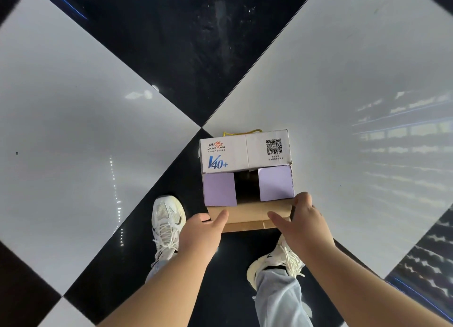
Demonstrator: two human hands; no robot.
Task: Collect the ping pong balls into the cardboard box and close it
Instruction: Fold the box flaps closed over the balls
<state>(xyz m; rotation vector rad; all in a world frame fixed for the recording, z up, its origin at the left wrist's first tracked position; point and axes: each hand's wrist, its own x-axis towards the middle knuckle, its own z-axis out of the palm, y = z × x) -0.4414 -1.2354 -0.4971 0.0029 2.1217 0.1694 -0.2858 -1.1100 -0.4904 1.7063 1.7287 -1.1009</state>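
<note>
While glossy black-and-white checkered floor tiles [85, 121] spread out in every direction, a person in pale jeans [279, 299] and white lace-up sneakers [166, 219] bends over a cardboard box [246, 170] standing on the floor just ahead of the feet, where a black tile meets a white one. Its far white flap [245, 152] is folded down and printed with "Double Fish", a red fish logo, a blue "V40+" and a QR code (the small lines of Chinese text are too fine to read). Two lilac inner flaps [219, 189] are turned in, a dark gap showing between them. Only the near brown flap [247, 216] stands open toward the camera. The left hand [203, 228] clasps that flap's left corner, thumb on top; the right hand [301, 219] grips its right edge. A thin yellow cord [241, 132] peeks from behind the box.
</note>
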